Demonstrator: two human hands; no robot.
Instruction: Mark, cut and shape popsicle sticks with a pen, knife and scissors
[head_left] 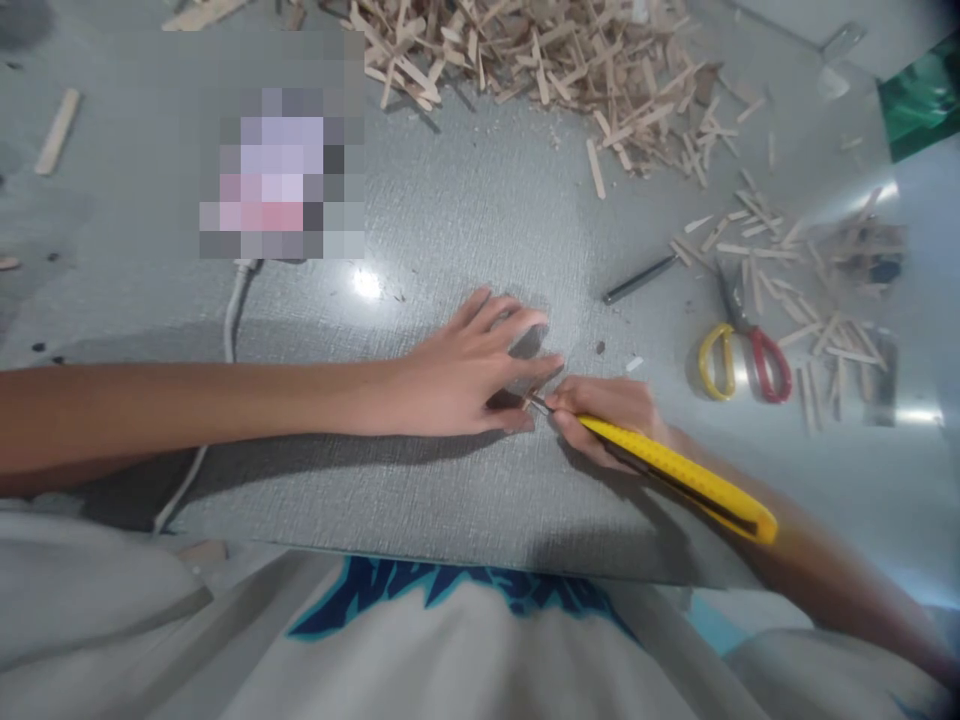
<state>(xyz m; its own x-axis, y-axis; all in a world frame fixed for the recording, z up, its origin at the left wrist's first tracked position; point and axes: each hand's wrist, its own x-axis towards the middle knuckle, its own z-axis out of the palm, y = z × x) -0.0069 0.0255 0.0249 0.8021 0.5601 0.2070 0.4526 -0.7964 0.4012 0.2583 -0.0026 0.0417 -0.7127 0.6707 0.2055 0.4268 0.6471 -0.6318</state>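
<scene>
My right hand (pixel 604 415) is closed around a yellow utility knife (pixel 675 475), its handle lying back over the wrist. The blade points left and meets a small sliver of wood (pixel 529 399) on the grey table. My left hand (pixel 480 365) rests palm down, with its thumb and index finger either side of that sliver, seeming to steady it; the other fingers spread forward. The fingers partly hide the sliver, so its full shape does not show.
A large pile of wooden sticks (pixel 510 50) lies at the back. On the right are scissors (pixel 739 340) with yellow and red handles, a dark pen-like tool (pixel 640 279) and scattered stick pieces (pixel 780 270). A white cable (pixel 230 315) runs under my left forearm from a blurred-out object.
</scene>
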